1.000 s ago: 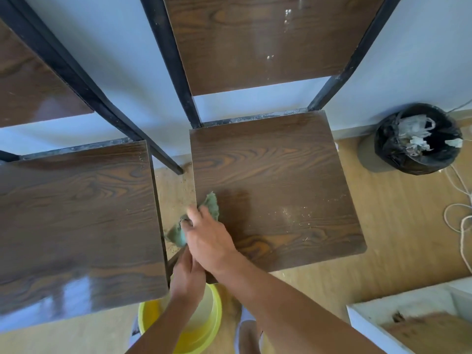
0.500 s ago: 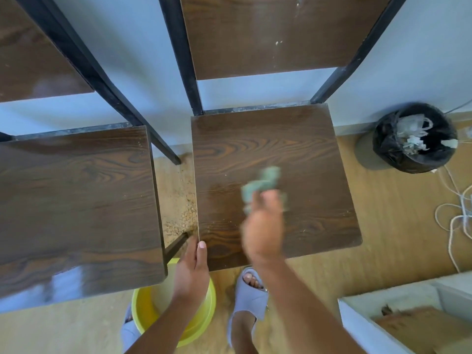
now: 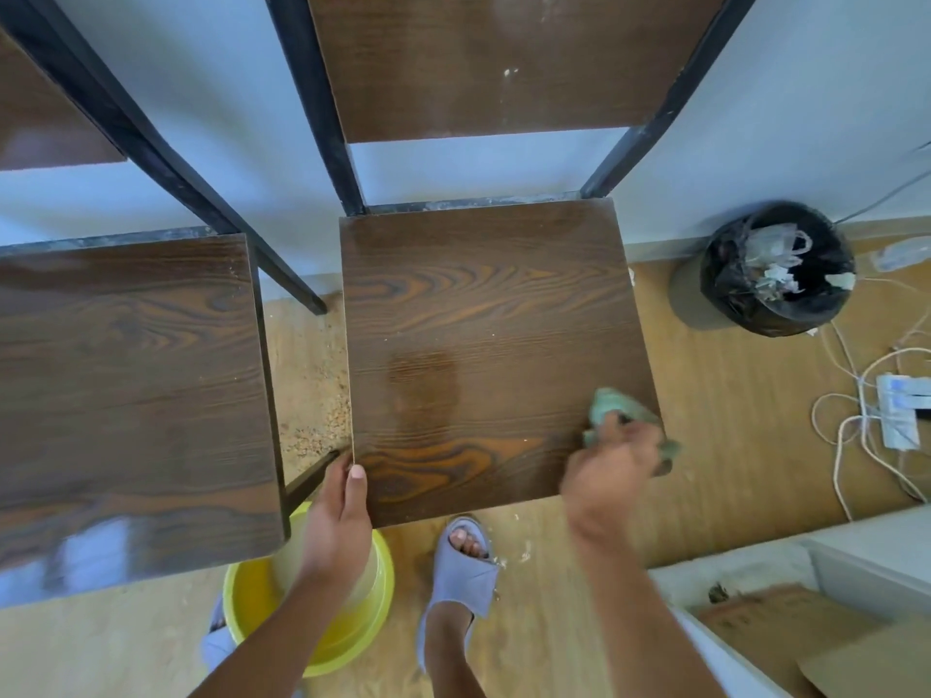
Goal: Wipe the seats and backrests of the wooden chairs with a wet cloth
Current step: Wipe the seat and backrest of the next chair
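A dark wooden chair seat (image 3: pixel 483 335) on a black metal frame lies in front of me, with its wooden backrest (image 3: pixel 493 63) above. My right hand (image 3: pixel 609 476) presses a green wet cloth (image 3: pixel 617 405) onto the seat's front right corner; part of the cloth hangs over the right edge. My left hand (image 3: pixel 342 516) grips the seat's front left corner, thumb on top. A damp streak shows across the seat's middle. A second wooden chair seat (image 3: pixel 126 395) stands to the left, shiny, with its backrest (image 3: pixel 45 113) partly in view.
A yellow bucket (image 3: pixel 352 627) sits on the floor under my left arm. My foot in a grey slipper (image 3: pixel 463 571) is below the seat. A black bin (image 3: pixel 776 269) stands at the right wall, white cables (image 3: pixel 866 420) beside it. Crumbs (image 3: pixel 312 410) lie between the chairs.
My right hand has swept the cloth from the seat's front left, across the middle, to the front right corner. My left hand has moved onto the seat's front left corner.
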